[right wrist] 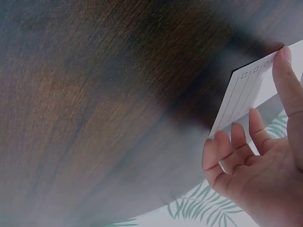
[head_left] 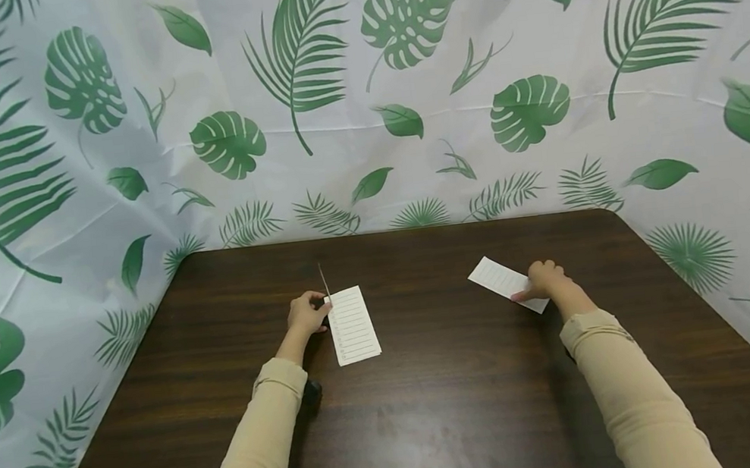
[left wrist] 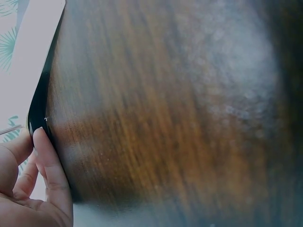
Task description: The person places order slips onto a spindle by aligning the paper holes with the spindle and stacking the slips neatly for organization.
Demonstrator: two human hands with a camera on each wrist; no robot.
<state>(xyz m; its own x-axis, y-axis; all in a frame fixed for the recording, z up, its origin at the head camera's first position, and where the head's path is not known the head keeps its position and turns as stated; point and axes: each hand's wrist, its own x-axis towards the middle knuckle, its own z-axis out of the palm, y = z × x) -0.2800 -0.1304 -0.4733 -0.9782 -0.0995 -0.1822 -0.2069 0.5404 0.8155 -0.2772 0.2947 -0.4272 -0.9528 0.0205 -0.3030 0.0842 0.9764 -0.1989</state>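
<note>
In the head view, a white lined notepad is at left of centre, with a thin strip standing up at its upper left corner. My left hand pinches that corner between thumb and fingers; the left wrist view shows the fingertips at the pad's dark edge. Farther right, a white checklist slip lies slanted. My right hand grips it near its right end, thumb along one long edge and fingers at the opposite one. Small printed checkboxes show on the slip in the right wrist view.
Both hands work over a dark wood-grain table with rounded far corners. A white curtain printed with green leaves hangs behind the table and along its sides. A dark wrist mount shows below the left cuff.
</note>
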